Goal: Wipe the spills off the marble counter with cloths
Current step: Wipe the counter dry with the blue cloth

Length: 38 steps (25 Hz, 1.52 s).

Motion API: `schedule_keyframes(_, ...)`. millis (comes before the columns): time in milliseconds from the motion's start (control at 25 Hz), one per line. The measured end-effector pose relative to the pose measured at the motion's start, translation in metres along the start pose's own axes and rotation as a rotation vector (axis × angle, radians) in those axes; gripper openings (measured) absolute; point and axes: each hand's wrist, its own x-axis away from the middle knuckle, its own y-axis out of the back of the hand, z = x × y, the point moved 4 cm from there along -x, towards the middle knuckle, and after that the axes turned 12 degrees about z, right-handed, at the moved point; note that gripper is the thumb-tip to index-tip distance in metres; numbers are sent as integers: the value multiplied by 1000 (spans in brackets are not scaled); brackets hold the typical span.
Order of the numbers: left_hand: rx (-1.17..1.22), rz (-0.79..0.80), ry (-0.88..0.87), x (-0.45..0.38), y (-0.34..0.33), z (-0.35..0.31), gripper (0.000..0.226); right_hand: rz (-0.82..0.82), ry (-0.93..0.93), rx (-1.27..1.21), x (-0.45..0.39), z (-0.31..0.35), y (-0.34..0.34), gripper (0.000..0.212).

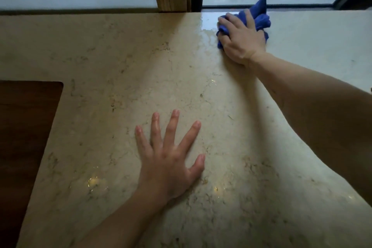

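Right hand [242, 39] clutches blue cloth [259, 17] at marble counter [120, 62] far edge; left hand [171, 157] flat, grip released

The left hand [171, 159] lies flat, palm down, its fingers straight and spread wide, thumb out to the side, the bare forearm running back toward the lower edge. The right hand [241, 38] is stretched far forward on a straight bare arm, fingers curled around a bunched blue cloth [259, 16].
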Motion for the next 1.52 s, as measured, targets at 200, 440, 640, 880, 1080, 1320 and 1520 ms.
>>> schedule_keyframes(200,34,11,14,2,1,0,72,4,66,35,89,21,-43,55)
schedule_keyframes(440,67,-18,4,1,1,1,71,-70,-27,37,235,46,-104,53)
schedule_keyframes(640,135,-64,-63,5,4,2,64,-112,-150,-28,394,62,-165,51)
schedule_keyframes(880,132,-21,-115,7,1,8,65,-256,-550,-119,581,88,-233,55)
schedule_keyframes(1080,127,-27,-124,7,2,5,65,-205,-697,-103,584,137,-252,57)
schedule_keyframes(1320,170,-4,-121,8,3,4,64,-144,-546,-113,510,159,-242,60)
schedule_keyframes(1520,147,-55,-153,8,14,30,69,-161,-441,-98,349,120,-172,55)
